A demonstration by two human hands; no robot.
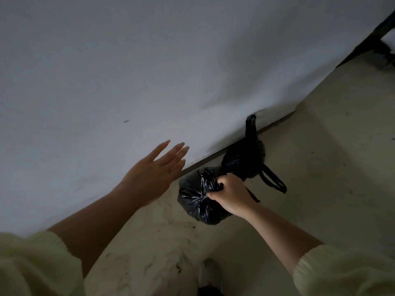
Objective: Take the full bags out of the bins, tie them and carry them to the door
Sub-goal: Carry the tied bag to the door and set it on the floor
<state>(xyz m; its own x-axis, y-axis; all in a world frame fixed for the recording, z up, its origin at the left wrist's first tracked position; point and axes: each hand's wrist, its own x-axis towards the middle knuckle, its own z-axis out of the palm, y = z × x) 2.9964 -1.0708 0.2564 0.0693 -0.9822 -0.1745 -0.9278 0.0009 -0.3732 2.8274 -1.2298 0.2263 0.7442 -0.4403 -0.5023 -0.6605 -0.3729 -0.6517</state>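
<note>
My right hand [229, 194] grips the bunched top of a small full black bag [195, 199] that rests low by the foot of the white wall. A second tied black bag [245, 161] lies just behind it on the floor against the wall, one loop handle sticking up and another lying out to the right. My left hand [157, 173] is held out flat with fingers spread, empty, in front of the wall to the left of the bags. Pale yellow sleeves cover both upper arms.
A white wall [128, 71] fills the left and top of the view, meeting the beige floor [320, 167] along a diagonal line. A dark frame [376, 37] shows at the top right corner. My shoe [208, 274] is at the bottom.
</note>
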